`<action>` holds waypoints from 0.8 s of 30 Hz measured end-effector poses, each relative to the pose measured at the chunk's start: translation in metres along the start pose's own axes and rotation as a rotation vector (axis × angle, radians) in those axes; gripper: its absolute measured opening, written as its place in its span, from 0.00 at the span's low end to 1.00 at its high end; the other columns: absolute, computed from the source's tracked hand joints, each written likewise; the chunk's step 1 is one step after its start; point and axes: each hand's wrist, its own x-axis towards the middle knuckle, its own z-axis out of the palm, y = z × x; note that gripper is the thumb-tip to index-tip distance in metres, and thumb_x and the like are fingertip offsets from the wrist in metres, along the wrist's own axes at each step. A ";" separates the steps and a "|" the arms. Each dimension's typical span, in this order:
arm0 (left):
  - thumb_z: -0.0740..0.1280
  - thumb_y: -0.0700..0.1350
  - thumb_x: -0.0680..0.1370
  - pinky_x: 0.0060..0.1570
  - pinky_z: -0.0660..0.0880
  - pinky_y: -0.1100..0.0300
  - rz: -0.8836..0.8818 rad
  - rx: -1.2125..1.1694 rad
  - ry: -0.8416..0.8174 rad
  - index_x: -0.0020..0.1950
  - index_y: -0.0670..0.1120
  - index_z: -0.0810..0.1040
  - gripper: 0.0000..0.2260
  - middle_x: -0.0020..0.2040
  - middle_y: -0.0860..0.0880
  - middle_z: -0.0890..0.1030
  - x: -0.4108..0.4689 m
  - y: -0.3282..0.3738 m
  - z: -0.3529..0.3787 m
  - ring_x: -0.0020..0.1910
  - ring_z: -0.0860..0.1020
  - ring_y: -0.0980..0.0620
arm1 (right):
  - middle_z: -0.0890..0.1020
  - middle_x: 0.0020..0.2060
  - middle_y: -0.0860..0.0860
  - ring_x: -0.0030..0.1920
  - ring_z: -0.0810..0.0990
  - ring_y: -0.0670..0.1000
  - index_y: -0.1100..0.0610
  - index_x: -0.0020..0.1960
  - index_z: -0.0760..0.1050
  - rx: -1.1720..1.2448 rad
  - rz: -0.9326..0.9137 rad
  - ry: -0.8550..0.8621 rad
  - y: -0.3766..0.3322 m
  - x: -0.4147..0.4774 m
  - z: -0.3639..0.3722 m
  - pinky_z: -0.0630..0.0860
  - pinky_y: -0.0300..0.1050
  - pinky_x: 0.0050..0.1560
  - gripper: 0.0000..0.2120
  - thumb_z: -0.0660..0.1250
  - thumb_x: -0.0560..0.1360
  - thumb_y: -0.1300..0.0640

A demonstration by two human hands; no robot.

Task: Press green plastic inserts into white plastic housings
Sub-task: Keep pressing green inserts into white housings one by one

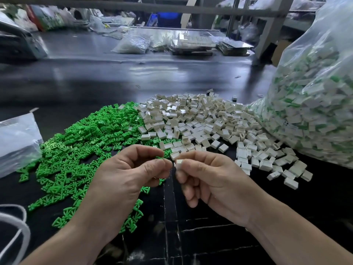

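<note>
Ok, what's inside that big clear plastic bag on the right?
The clear bag is packed with white housings, many with green showing. Deeper layers are covered by the outer ones, and the film blurs whether the green inserts are fully seated.

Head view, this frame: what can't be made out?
Green insert in the left hand: mostly covered by its fingers; orientation unreadable.
White housing in the right hand: only one end shows past the thumb; open side hidden.
Clear bag at right: cut off by the frame edge; film blurs the parts inside.
Far bench items: blurred, too small to identify.
</note>
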 end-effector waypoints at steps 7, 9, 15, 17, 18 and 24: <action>0.78 0.55 0.65 0.34 0.74 0.63 0.005 0.048 0.018 0.45 0.51 0.84 0.13 0.35 0.50 0.81 0.000 -0.003 -0.006 0.33 0.77 0.55 | 0.79 0.35 0.53 0.29 0.76 0.48 0.60 0.48 0.80 0.018 0.024 -0.014 0.002 0.001 0.002 0.74 0.41 0.28 0.09 0.71 0.76 0.54; 0.78 0.53 0.66 0.35 0.75 0.59 -0.032 -0.067 -0.021 0.45 0.48 0.84 0.13 0.36 0.46 0.80 0.000 -0.004 -0.007 0.35 0.78 0.50 | 0.80 0.36 0.54 0.30 0.77 0.49 0.60 0.49 0.82 0.042 0.023 0.001 0.003 0.002 0.002 0.75 0.41 0.28 0.09 0.73 0.74 0.55; 0.76 0.53 0.67 0.34 0.76 0.61 -0.050 -0.118 -0.065 0.43 0.48 0.83 0.11 0.38 0.44 0.83 -0.003 -0.007 -0.001 0.36 0.80 0.48 | 0.82 0.39 0.56 0.32 0.80 0.51 0.58 0.49 0.83 -0.020 -0.060 0.062 0.006 0.001 0.010 0.78 0.42 0.30 0.09 0.72 0.73 0.54; 0.76 0.53 0.69 0.34 0.77 0.61 -0.025 -0.090 -0.045 0.43 0.48 0.83 0.10 0.38 0.44 0.83 -0.004 -0.007 0.000 0.37 0.81 0.48 | 0.82 0.39 0.56 0.32 0.80 0.51 0.58 0.49 0.82 -0.082 -0.091 0.086 0.007 0.000 0.011 0.77 0.42 0.30 0.08 0.70 0.74 0.53; 0.74 0.53 0.69 0.34 0.77 0.61 -0.008 -0.075 -0.034 0.44 0.49 0.83 0.09 0.38 0.44 0.83 -0.004 -0.007 0.000 0.37 0.81 0.48 | 0.82 0.39 0.55 0.32 0.80 0.52 0.58 0.49 0.82 -0.105 -0.104 0.093 0.007 0.000 0.012 0.77 0.42 0.30 0.09 0.70 0.75 0.53; 0.74 0.52 0.71 0.33 0.76 0.60 0.047 -0.062 0.006 0.44 0.49 0.83 0.07 0.38 0.44 0.83 -0.004 -0.010 0.004 0.36 0.81 0.48 | 0.82 0.39 0.54 0.33 0.80 0.52 0.56 0.48 0.82 -0.147 -0.191 0.104 0.008 -0.003 0.016 0.77 0.43 0.31 0.10 0.70 0.75 0.50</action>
